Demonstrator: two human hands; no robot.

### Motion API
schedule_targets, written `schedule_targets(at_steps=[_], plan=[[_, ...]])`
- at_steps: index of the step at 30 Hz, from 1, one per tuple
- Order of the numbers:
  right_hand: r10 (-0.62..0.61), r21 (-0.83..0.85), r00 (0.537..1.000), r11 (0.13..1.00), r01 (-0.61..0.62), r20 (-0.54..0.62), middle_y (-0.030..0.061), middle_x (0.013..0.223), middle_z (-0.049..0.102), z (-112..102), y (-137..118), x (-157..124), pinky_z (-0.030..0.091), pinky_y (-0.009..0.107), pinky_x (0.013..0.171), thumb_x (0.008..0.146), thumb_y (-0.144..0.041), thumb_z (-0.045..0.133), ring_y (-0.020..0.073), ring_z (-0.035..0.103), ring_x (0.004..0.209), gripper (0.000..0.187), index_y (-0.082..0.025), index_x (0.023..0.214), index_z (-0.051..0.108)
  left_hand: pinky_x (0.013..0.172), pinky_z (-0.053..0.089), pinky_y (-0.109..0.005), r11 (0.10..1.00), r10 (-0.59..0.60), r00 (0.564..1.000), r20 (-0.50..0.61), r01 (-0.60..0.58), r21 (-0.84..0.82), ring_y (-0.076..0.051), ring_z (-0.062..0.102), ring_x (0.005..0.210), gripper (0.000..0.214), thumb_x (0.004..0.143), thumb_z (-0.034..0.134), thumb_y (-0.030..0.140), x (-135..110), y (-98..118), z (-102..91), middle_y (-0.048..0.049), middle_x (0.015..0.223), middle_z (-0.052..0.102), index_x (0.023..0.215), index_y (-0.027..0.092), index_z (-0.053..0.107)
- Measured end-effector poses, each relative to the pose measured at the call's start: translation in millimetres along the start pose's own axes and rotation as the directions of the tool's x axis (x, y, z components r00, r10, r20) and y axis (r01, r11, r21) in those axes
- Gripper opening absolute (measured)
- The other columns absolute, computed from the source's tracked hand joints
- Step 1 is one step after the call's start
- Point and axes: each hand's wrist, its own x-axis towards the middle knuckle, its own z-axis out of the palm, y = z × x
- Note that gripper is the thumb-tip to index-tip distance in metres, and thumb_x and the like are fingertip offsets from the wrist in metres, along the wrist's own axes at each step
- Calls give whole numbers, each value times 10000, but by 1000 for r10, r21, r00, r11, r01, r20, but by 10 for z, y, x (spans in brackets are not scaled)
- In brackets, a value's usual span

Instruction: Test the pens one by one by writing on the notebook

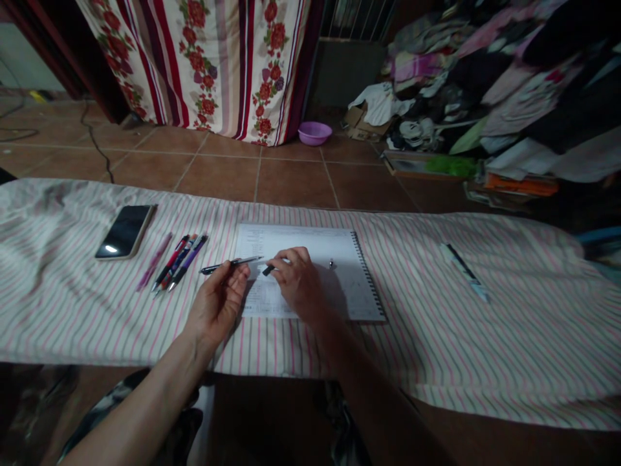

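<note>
a striped cloth [509, 356] carries a spiral notebook [315, 237]. by the notebook's left edge is the left hand [218, 299], half curled in a light pinch; over the notebook, the right hand [299, 283], curled nearly closed. a smartphone [125, 232] lies farther left. the left hand holds a black pen [210, 268], the right a small black piece [268, 270]. a tiny metallic part [332, 264] sits on the notebook.

A dark-screened smartphone [125, 233] lies at the left on a striped cloth [436, 349]. Beyond, on the brown tiled floor [218, 175], a purple plastic basin [314, 140] sits just beside a floral striped curtain [233, 65], and a dark cable [98, 145] trails at left. A heap of clothes [514, 84] fills the right background, a white garment [381, 103] draped over cardboard [359, 124] at its edge.
</note>
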Motion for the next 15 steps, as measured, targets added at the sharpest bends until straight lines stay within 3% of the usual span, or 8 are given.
schedule_targets(at_steps=[3, 6, 8, 10, 12, 15], plan=[[35, 114, 998, 993, -30, -44, 57, 907, 656, -18, 23, -5, 449, 375, 814, 810, -164, 573, 222, 516, 902, 102, -211, 850, 654, 579, 571, -186, 1000, 14, 1000, -11, -14, 2, -118, 656, 601, 252, 884, 385, 45, 1, -6, 27, -93, 649, 653, 715, 67, 571], [157, 328, 987, 935, -138, -31, 37, 860, 670, -38, 53, -20, 460, 354, 781, 811, -156, 546, 188, 578, 820, 116, -210, 865, 634, 568, 571, -183, 1000, 15, 1000, -26, -15, 3, -117, 655, 597, 251, 883, 387, 46, 11, -12, 62, -89, 646, 654, 714, 71, 570], [278, 536, 960, 807, -246, 22, 24, 804, 670, -50, 71, -35, 483, 318, 712, 799, -175, 538, 161, 608, 740, 125, -207, 880, 628, 560, 570, -178, 1000, 4, 1000, -27, -4, 6, -116, 655, 593, 248, 884, 389, 51, 19, -21, 81, -85, 644, 652, 715, 73, 569], [382, 715, 919, 615, -333, 99, 10, 731, 663, -63, 88, -53, 496, 286, 639, 783, -219, 543, 141, 618, 661, 142, -200, 895, 628, 564, 570, -176, 1000, 3, 1000, -22, -3, 9, -116, 654, 590, 247, 885, 390, 52, 24, -39, 94, -85, 639, 649, 714, 73, 568], [432, 799, 886, 466, -380, 169, 1, 687, 658, -79, 107, -74, 500, 274, 613, 765, -262, 557, 132, 618, 624, 172, -196, 902, 636, 576, 571, -176, 1000, 10, 1000, -20, -10, 10, -114, 655, 592, 246, 885, 390, 50, 25, -65, 104, -85, 639, 650, 716, 72, 568], [459, 822, 873, 427, -378, 163, 13, 754, 677, -119, 142, -108, 497, 270, 656, 723, -267, 604, 132, 623, 692, 181, -203, 881, 663, 577, 569, -168, 1000, 4, 1000, -26, -4, 17, -110, 654, 591, 243, 886, 391, 51, 19, -112, 122, -80, 639, 651, 723, 75, 570]])
